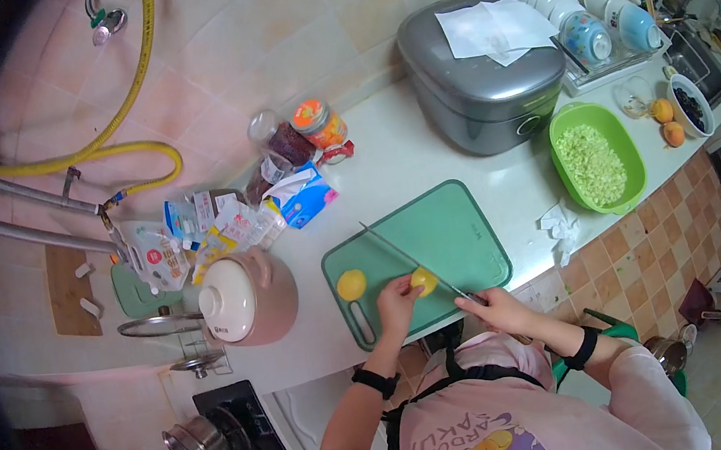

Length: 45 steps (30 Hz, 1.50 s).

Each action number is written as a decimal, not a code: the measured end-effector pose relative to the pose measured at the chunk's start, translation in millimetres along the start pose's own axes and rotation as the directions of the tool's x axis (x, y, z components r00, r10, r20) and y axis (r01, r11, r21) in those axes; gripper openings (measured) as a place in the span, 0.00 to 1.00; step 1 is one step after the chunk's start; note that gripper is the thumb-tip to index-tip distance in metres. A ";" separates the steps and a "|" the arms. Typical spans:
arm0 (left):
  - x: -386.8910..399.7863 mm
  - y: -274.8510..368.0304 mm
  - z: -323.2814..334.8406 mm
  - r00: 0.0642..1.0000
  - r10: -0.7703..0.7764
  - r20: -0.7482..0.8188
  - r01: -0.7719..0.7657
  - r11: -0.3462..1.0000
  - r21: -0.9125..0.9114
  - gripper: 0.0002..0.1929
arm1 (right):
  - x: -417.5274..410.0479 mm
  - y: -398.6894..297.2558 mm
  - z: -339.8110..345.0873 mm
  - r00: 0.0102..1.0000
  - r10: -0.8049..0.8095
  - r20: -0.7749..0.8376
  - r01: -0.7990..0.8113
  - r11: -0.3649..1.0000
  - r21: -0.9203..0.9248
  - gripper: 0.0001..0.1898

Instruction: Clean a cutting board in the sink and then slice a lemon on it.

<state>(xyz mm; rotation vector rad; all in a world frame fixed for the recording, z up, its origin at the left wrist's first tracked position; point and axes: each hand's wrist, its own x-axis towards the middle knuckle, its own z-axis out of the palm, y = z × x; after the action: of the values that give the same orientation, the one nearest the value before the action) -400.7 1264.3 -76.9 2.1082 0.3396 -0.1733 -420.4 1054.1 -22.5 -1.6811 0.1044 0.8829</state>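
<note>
On the white counter lies a green cutting board. My left hand grips a yellow fruit half or piece at the board's near edge, its exact kind unclear. My right hand is closed around the handle of a kitchen knife; the blade runs up and to the left across the board, along the right side of the fruit. Another yellow fruit piece rests on the board at the left, above the board's handle slot. Whether the blade has entered the fruit cannot be told.
Left of the board stands a pink pot with a white lid. Behind are jars and a blue tissue pack. To the right are a grey rice cooker, a green basin of chopped pale-green vegetable, crumpled tissue and orange fruits.
</note>
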 end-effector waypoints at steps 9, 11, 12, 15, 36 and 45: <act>6.3 3.2 0.3 0.998 -0.010 0.067 0.009 1.000 0.013 0.15 | -2.8 -9.1 6.6 0.996 -0.035 -0.086 0.018 0.980 -0.197 0.32; 6.8 -3.0 -1.2 0.998 -0.033 0.056 0.035 0.999 -0.039 0.15 | -2.9 -11.3 7.6 0.996 -0.032 -0.085 0.015 0.980 -0.197 0.32; 7.6 -2.4 -1.0 0.997 -0.031 0.064 0.034 0.999 -0.038 0.15 | -0.8 -9.6 7.7 0.994 -0.054 -0.090 0.037 0.982 -0.185 0.30; 8.1 -0.9 -1.3 0.996 -0.026 0.086 0.030 0.999 -0.044 0.16 | -2.3 -15.5 4.6 0.997 -0.024 -0.069 0.016 0.993 -0.117 0.29; 7.1 -5.6 -2.5 0.998 -0.017 0.062 0.015 0.999 0.042 0.16 | 22.0 -7.4 12.6 0.988 0.133 0.078 -0.140 0.986 0.088 0.31; 10.6 -12.0 2.6 0.996 -0.027 0.079 0.032 0.997 -0.064 0.16 | 37.1 -7.1 14.6 0.987 0.145 0.063 -0.151 0.983 0.101 0.30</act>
<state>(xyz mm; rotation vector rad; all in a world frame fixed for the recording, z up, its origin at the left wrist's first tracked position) -394.4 1270.0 -90.6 2.0268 0.3258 -0.2586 -397.7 1083.0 -39.5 -1.5635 0.2373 1.0175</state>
